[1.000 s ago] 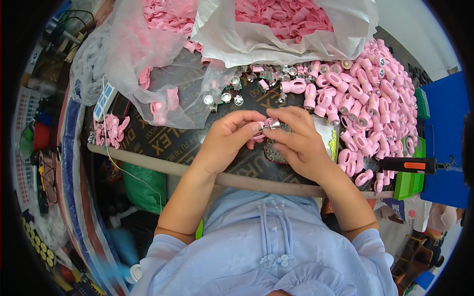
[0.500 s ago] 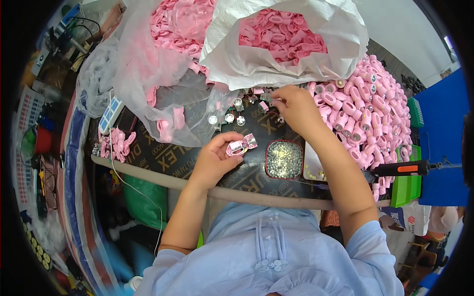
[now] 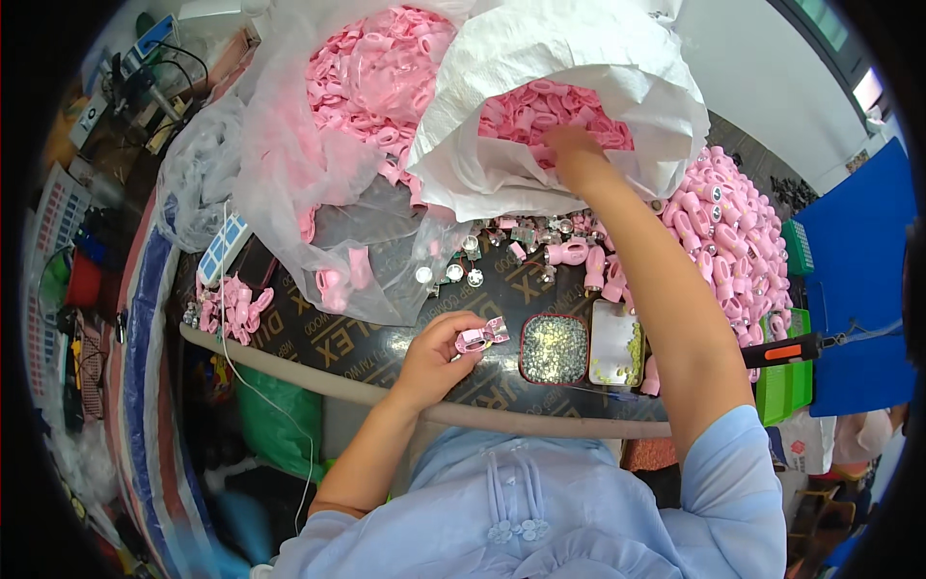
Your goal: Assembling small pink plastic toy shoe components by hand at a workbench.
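Note:
Over the near middle of the dark table, my left hand (image 3: pixel 430 367) is closed on a small pink plastic casing (image 3: pixel 471 341) with a shiny silver part at its end. My right hand (image 3: pixel 577 162) reaches into the mouth of a large white woven sack (image 3: pixel 550 48), among many loose pink plastic shells (image 3: pixel 521 106). Its fingertips are partly hidden there, so I cannot see whether they grip a shell. Between the two hands lie small round lamp parts (image 3: pixel 471 246) with wires and several pink assembled pieces (image 3: pixel 569 252).
A tin of tiny clear pieces (image 3: pixel 554 349) and a pale tray of yellow bits (image 3: pixel 615 344) stand near the front edge. Finished-looking pink pieces (image 3: pixel 723 232) are heaped at right, by a hanging black-and-orange driver (image 3: pixel 783 352). A clear plastic bag (image 3: pixel 280 193) sprawls at left.
My right hand has moved away from the small parts on the table, up into the white sack. My left hand still holds the pink casing. The whole view has shifted slightly.

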Action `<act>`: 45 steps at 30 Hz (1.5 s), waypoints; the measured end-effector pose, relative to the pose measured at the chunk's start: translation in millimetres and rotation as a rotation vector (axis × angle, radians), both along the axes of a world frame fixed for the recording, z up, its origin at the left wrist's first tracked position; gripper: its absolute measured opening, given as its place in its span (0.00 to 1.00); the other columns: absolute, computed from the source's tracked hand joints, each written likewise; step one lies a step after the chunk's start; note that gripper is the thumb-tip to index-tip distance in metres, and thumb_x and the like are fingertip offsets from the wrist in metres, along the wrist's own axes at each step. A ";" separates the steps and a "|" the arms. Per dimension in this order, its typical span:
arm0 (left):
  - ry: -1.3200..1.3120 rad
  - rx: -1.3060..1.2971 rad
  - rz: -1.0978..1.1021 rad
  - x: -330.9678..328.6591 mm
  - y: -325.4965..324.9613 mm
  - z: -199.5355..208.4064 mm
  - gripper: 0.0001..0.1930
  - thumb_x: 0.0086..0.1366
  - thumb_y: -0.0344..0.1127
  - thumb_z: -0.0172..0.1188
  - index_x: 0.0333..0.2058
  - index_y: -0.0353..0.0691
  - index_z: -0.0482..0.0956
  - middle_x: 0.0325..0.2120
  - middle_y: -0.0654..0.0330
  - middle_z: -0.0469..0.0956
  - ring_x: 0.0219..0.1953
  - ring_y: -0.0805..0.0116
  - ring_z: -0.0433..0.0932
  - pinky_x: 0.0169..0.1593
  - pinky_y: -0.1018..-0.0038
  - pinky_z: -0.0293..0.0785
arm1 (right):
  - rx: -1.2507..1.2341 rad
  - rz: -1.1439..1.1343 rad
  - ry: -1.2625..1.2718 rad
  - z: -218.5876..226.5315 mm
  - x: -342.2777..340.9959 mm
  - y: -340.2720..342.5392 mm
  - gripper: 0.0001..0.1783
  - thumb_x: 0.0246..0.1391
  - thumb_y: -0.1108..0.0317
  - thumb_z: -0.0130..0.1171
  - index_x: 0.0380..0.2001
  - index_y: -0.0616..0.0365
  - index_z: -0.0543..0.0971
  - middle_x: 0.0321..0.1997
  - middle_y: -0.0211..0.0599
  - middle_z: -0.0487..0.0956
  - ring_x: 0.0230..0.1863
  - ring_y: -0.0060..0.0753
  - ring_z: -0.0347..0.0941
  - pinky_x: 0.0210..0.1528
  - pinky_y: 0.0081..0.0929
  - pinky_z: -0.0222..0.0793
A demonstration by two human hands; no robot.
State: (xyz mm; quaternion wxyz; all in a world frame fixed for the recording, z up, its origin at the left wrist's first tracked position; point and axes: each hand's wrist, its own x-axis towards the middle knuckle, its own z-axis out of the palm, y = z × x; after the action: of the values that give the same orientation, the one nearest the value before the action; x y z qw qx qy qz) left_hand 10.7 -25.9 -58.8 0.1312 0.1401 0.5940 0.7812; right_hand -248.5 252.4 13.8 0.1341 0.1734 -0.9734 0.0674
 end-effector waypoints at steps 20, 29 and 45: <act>0.037 0.004 0.040 5.3 -7.4 3.1 0.22 0.59 0.14 0.59 0.53 0.32 0.76 0.54 0.58 0.69 0.54 0.70 0.74 0.57 0.74 0.72 | -1.115 -0.042 -0.279 20.4 93.5 -36.3 0.18 0.49 0.71 0.63 0.45 0.61 0.78 0.32 0.38 0.82 0.30 0.29 0.79 0.33 0.28 0.75; 0.178 -0.061 -0.096 4.5 -6.8 2.1 0.23 0.57 0.14 0.60 0.52 0.34 0.77 0.54 0.57 0.70 0.54 0.69 0.74 0.57 0.74 0.72 | -0.745 0.175 -0.530 -42.4 182.7 -51.2 0.24 0.46 0.81 0.69 0.49 0.62 0.81 0.43 0.38 0.82 0.37 0.28 0.79 0.41 0.25 0.77; -0.006 0.068 -0.006 6.4 -4.7 10.2 0.24 0.59 0.12 0.60 0.55 0.32 0.74 0.56 0.57 0.69 0.56 0.70 0.74 0.58 0.74 0.73 | -1.556 0.034 -0.877 -8.2 223.0 -48.4 0.27 0.51 0.83 0.65 0.57 0.65 0.74 0.41 0.37 0.82 0.34 0.21 0.79 0.31 0.17 0.74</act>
State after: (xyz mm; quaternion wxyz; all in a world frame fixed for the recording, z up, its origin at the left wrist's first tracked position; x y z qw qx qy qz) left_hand 17.1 -30.5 -48.6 0.1303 0.1439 0.5662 0.8011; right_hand -25.6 204.0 5.6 -0.1717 0.0063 -0.6133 0.7709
